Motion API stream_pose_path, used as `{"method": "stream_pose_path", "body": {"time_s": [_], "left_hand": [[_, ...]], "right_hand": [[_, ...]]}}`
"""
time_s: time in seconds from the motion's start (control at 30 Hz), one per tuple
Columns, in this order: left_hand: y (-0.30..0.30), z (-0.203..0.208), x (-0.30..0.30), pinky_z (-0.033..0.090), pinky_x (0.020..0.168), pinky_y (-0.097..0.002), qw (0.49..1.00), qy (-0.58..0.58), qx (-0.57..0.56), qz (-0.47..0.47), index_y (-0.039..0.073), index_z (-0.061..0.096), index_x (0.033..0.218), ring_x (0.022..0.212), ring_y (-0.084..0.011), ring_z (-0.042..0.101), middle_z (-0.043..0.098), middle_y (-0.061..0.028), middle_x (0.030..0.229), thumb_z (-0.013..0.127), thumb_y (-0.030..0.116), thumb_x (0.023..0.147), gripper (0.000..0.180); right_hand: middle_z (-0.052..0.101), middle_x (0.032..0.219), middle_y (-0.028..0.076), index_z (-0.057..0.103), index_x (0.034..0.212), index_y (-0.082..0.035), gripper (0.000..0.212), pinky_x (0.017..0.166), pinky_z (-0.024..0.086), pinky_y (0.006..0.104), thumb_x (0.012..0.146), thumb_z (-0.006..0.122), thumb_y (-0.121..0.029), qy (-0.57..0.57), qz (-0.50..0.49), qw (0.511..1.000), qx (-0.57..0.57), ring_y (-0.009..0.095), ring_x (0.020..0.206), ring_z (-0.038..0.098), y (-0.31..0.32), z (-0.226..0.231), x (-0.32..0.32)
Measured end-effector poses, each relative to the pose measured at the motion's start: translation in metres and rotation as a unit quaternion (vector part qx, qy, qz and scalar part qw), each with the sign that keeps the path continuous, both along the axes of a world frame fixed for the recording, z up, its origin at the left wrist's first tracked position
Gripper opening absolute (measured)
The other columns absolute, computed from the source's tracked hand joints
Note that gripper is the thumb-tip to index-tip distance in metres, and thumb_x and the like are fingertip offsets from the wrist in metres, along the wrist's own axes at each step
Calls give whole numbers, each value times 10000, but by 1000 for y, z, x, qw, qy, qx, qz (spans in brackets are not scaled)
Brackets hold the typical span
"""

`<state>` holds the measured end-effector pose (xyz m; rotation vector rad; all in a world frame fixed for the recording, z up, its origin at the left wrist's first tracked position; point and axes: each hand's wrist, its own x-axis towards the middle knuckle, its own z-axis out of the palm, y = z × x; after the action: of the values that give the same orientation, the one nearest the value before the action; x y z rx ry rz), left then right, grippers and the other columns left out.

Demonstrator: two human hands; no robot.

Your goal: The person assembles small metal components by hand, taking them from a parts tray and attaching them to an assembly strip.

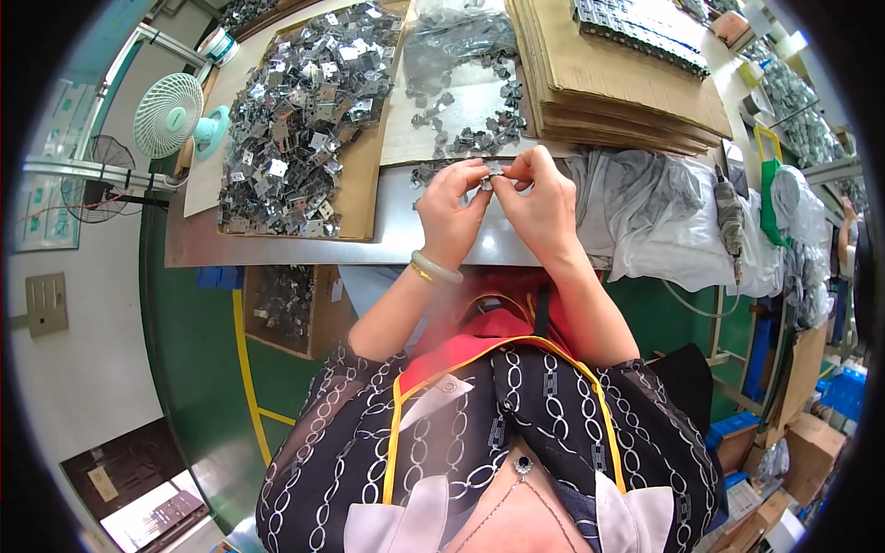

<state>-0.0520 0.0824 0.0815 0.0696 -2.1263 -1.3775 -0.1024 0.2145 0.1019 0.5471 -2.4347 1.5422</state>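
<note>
Between the fingertips of both hands is a small metal bracket (489,181), held just above the front edge of the metal-topped table (387,212). My left hand (450,207) pinches it from the left, a pale bangle and a gold one on the wrist. From the right, my right hand (544,207) pinches the same piece with thumb and forefinger. The fingers cover part of it, so its exact shape is hard to make out. Small dark metal parts (479,138) lie scattered just beyond the hands, and a large heap of shiny metal brackets (309,120) fills a cardboard tray on the left.
Stacked cardboard sheets (627,111) at the right back carry rows of assembled metal parts (645,32). A power screwdriver (729,221) hangs near plastic bags (645,217) along the right edge. A green fan (175,118) stands at the far left. Below the table sits a box of parts (286,309).
</note>
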Motion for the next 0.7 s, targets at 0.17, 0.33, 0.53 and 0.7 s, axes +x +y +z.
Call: {"method": "stream_pose_path", "body": {"time_s": [0.17, 0.33, 0.53, 0.7], "left_hand": [[-1, -9, 2, 604, 823, -318, 996, 29, -85, 6, 39, 713, 1015, 967, -227, 723, 723, -135, 1124, 761, -76, 771, 274], [2, -8, 1, 577, 877, -355, 1000, -9, 29, -3, 50, 718, 1012, 1005, -269, 713, 730, -130, 1112, 769, -63, 743, 296], [-2, -11, -5, 578, 879, -378, 997, 36, -61, 7, 57, 706, 1018, 1009, -297, 708, 728, -131, 1111, 776, -57, 740, 309], [-5, -15, 3, 564, 924, -394, 987, 75, -138, 22, 77, 708, 1004, 1037, -319, 710, 738, -130, 1105, 768, -39, 746, 289]], "right_hand": [[669, 773, 112, 557, 894, -25, 239, 648, 537, 348, 792, 767, -79, 32, -3, 998, 58, 245, 677, 660, -2, -1, 0], [656, 746, 115, 561, 861, -21, 207, 640, 530, 348, 787, 749, -68, 13, 24, 999, 36, 240, 668, 654, 1, -1, -7], [668, 761, 107, 590, 876, -12, 194, 652, 534, 331, 784, 751, -69, 3, 48, 999, -10, 200, 674, 649, 1, -3, -12], [692, 959, 109, 627, 1033, -17, 331, 766, 543, 336, 770, 811, -98, -21, 45, 998, 39, 202, 876, 663, 4, -8, -11]]}}
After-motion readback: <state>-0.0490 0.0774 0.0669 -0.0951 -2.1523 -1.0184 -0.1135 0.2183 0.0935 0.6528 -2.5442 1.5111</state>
